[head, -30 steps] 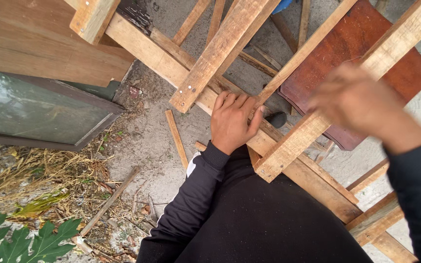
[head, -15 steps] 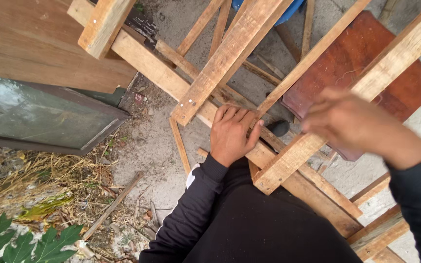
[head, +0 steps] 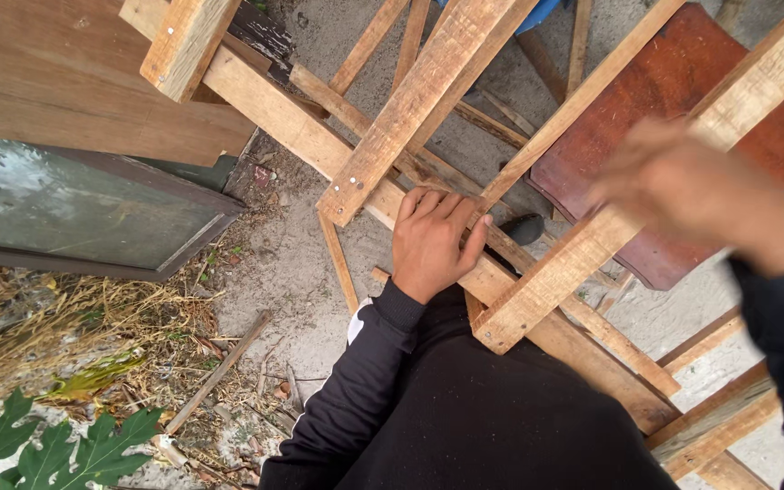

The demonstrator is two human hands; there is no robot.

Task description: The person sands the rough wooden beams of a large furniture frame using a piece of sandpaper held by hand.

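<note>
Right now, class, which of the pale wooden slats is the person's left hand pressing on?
The long diagonal wooden beam under the left hand; the shorter cross slats lie on top of it, untouched.

Outdoors in flat daylight: grey sandy ground (head: 292, 272) strewn with wood scraps, dry yellowed grass (head: 65, 327), green lobed leaves (head: 38, 449), a dark-framed glass pane (head: 74, 213) beneath a brown wooden board (head: 56, 82)

Outdoor yard worksite: bare ground (head: 292, 272), rough timber frame (head: 428, 91) (dry weeds (head: 65, 336) alongside).
</note>
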